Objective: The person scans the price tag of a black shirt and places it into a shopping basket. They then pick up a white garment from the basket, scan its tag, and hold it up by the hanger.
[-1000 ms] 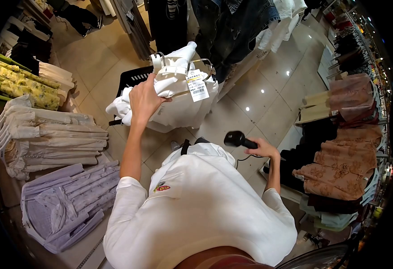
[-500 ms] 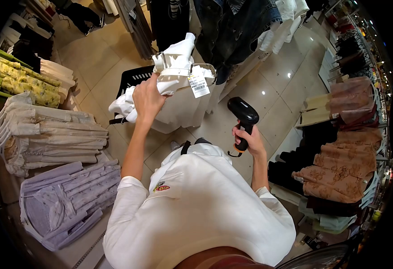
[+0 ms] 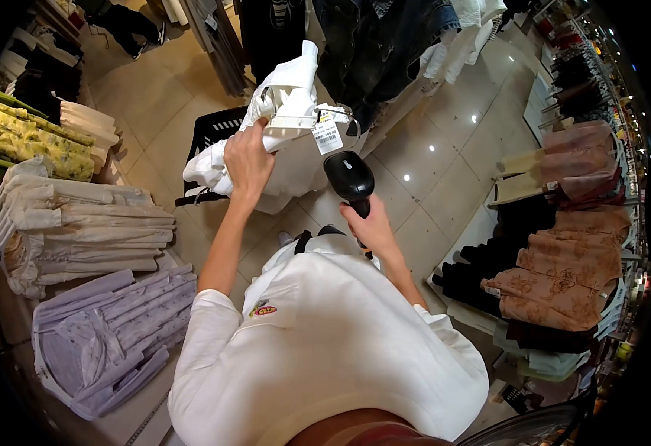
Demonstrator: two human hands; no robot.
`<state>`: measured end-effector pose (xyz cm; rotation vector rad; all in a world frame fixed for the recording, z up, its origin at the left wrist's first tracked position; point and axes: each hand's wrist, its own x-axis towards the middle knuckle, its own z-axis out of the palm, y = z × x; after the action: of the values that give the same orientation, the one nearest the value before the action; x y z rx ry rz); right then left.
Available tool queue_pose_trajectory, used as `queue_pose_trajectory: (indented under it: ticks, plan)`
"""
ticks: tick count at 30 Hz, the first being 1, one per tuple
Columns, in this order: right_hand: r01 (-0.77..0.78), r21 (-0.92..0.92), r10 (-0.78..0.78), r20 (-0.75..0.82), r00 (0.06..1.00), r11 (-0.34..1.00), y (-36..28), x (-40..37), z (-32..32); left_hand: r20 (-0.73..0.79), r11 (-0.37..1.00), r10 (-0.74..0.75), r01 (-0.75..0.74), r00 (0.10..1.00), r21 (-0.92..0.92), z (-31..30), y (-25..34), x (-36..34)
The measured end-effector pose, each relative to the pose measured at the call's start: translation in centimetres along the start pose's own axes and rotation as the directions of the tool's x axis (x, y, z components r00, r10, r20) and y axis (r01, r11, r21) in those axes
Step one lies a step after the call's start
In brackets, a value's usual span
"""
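A white garment hangs from my left hand, whose fingers are closed on it near a hanger. From the garment dangles a white price tag with a printed barcode. My right hand is wrapped round the handle of a black barcode scanner. The scanner's head is just below the tag, pointing up toward it, with a small gap between them. Behind the garment, partly covered, is a black shopping basket.
Dark denim garments hang straight ahead. To the left are racks of cream garments, lilac garments and yellow floral ones. On the right hang orange-brown patterned garments. Another person's legs show at the far upper left.
My right hand has moved the barcode scanner left and a little up, close to the tag. My left hand still holds the garment, which has shifted only slightly.
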<state>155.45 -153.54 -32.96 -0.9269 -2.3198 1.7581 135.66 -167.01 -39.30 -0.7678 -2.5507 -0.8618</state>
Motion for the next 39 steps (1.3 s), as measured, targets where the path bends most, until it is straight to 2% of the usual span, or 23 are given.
queue_pose_trajectory:
  ticks: [5,7,20,29,31,34,39]
  plan:
    - [0.043,-0.009,-0.043,0.004,0.999,0.999,0.2,0.1,0.2,0.020,1.000,-0.005,0.005,1.000,0.002,0.4,-0.2,-0.1]
    - [-0.033,-0.058,0.034,0.010,0.999,0.998,0.2,0.1,0.0,0.021,1.000,-0.003,0.003,1.000,0.005,0.6,-0.2,-0.1]
    - [-0.006,-0.057,0.008,0.025,1.000,0.998,-0.3,0.2,0.5,0.055,1.000,-0.005,0.004,0.998,0.012,0.6,-0.4,0.0]
    - [0.031,-0.088,-0.028,0.036,0.999,0.996,-1.2,0.0,0.7,0.068,1.000,-0.004,0.005,0.998,-0.014,0.8,-0.6,-0.1]
    - [0.142,-0.053,-0.144,-0.030,0.989,0.988,-0.9,0.1,1.1,0.072,1.000,-0.004,0.005,0.997,-0.012,0.8,-0.7,-0.1]
    - [0.105,-0.049,-0.106,-0.016,0.994,0.993,-1.0,0.0,1.0,0.064,1.000,0.003,-0.002,0.998,-0.012,1.0,-0.8,-0.1]
    - [0.135,-0.061,-0.136,-0.021,0.990,0.989,-0.9,0.0,1.1,0.054,1.000,0.014,-0.013,0.998,-0.008,1.1,-1.0,-0.2]
